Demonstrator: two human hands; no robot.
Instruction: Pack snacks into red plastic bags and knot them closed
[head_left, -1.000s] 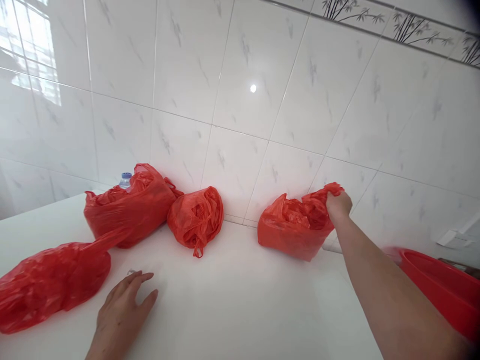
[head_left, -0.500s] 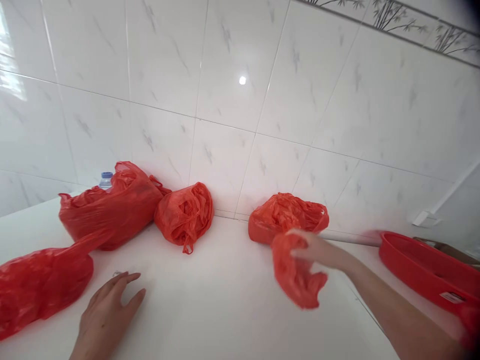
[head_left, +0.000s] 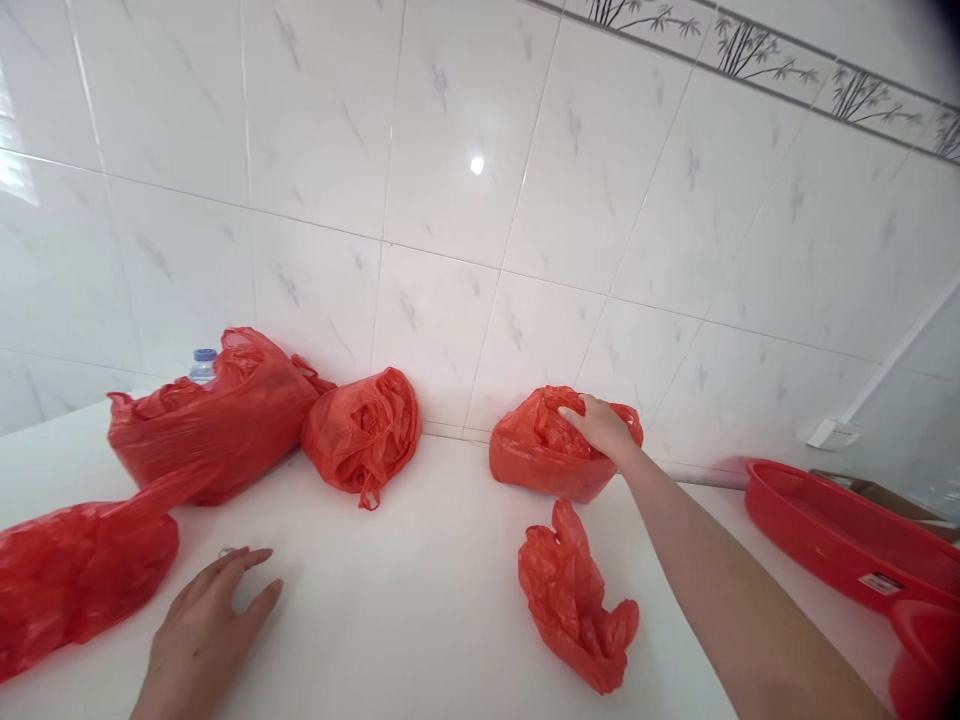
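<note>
My left hand [head_left: 206, 625] rests on the white tabletop [head_left: 390, 620], fingers spread and thumb apart, holding nothing. A small clear scrap [head_left: 226, 550] shows beside its fingertips. At the back right, my right hand [head_left: 602, 428] grips the crumpled top of a full red plastic bag [head_left: 536, 460], its fingers partly hidden in the folds. In front of that bag lies a loose, crumpled red plastic bag [head_left: 574, 600], touched by neither hand. A knotted round red bag [head_left: 360, 430] stands against the wall, left of centre.
A large filled red bag [head_left: 217, 440] stands at the back left, with a blue-capped bottle [head_left: 203, 365] behind it. Another red bag [head_left: 82, 580] lies at the left edge. Red plastic tubs [head_left: 840, 540] stand on the right. A tiled wall [head_left: 442, 310] closes the back.
My right hand has brought a crumpled red bag forward from the back-right bag, let it go on the table, and returned to the full bag. My left hand stays put; the view has shifted right.
</note>
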